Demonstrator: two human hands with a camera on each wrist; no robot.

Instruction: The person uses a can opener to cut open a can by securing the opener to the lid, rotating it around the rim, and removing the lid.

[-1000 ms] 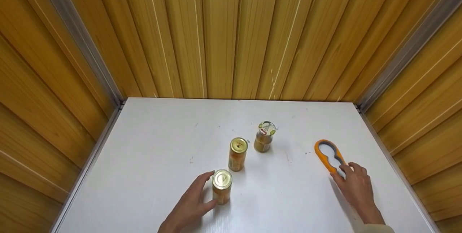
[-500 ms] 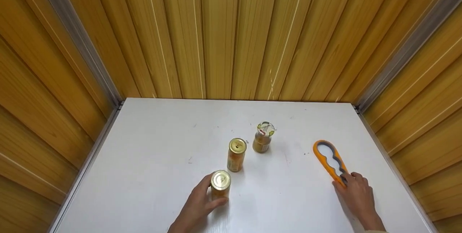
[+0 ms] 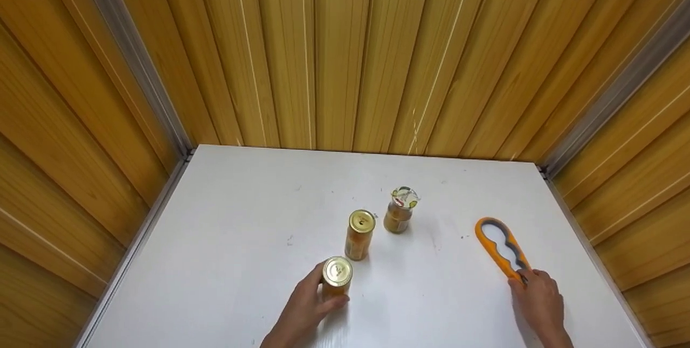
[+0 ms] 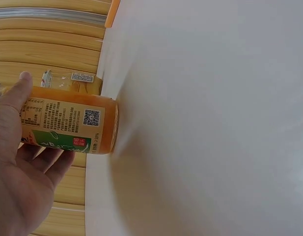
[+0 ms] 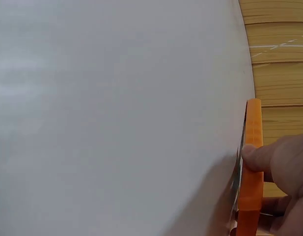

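Head view: two gold-lidded jars [image 3: 359, 239], nearer one [image 3: 338, 271] gripped by left hand [image 3: 303, 307]; one pattern-topped jar [image 3: 398, 220]; one orange opener [image 3: 496, 255], pinched by right hand [image 3: 540, 300], toward right edge of table [image 3: 442, 305].

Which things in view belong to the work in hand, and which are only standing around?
In use, judging by the hands:
nearest gold-topped jar, gripped by the left hand
orange tool, held by the right hand

Probably just standing by:
second gold-topped jar
farthest jar, with patterned top
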